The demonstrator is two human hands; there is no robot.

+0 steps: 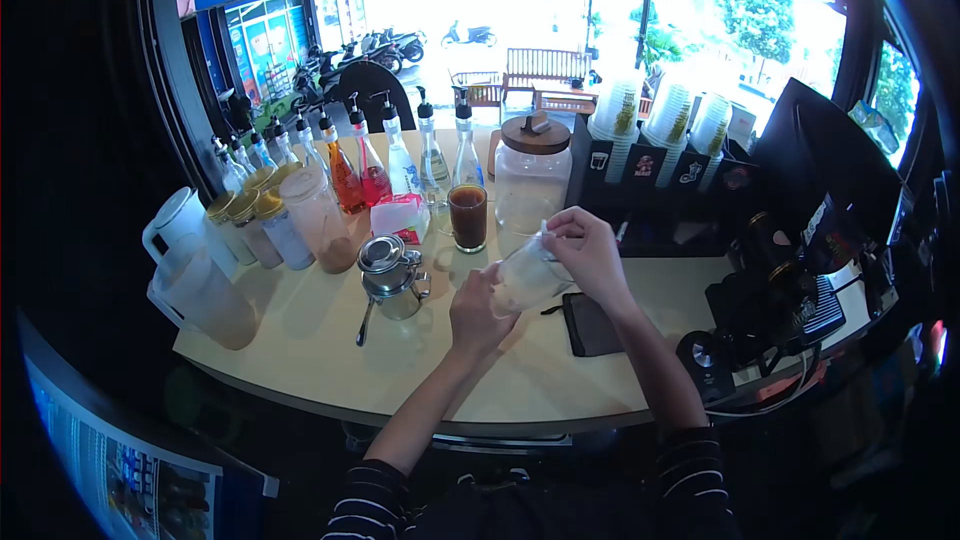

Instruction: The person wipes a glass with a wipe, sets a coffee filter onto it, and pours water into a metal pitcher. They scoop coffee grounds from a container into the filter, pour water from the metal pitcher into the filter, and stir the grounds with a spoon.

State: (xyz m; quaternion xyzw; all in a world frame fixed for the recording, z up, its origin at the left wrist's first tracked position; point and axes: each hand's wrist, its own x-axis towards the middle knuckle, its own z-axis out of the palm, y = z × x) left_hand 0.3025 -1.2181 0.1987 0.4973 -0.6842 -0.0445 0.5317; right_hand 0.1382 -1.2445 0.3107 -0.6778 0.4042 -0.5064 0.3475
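My left hand [480, 314] is wrapped round the lower part of a clear glass [528, 276], which is tilted with its mouth up to the right. At the upper end of the glass my right hand [586, 254] is closed, fingers pinched at the rim. A small white bit shows at its fingertips; I cannot make out what it is. Behind the glass stands a glass mug of brown drink [468, 218]. To the left is a metal drip coffee filter [384, 256] on a clear glass mug [402, 298], with a spoon [364, 324] beside it.
Syrup pump bottles [398, 162] line the back, near a tissue pack [398, 216]. Lidded jars [252, 224] and plastic pitchers [204, 292] stand left. A wooden-lidded jar [530, 180] is behind my hands. Right are a dark pouch [592, 324], stacked cups [668, 120] and a monitor [822, 160].
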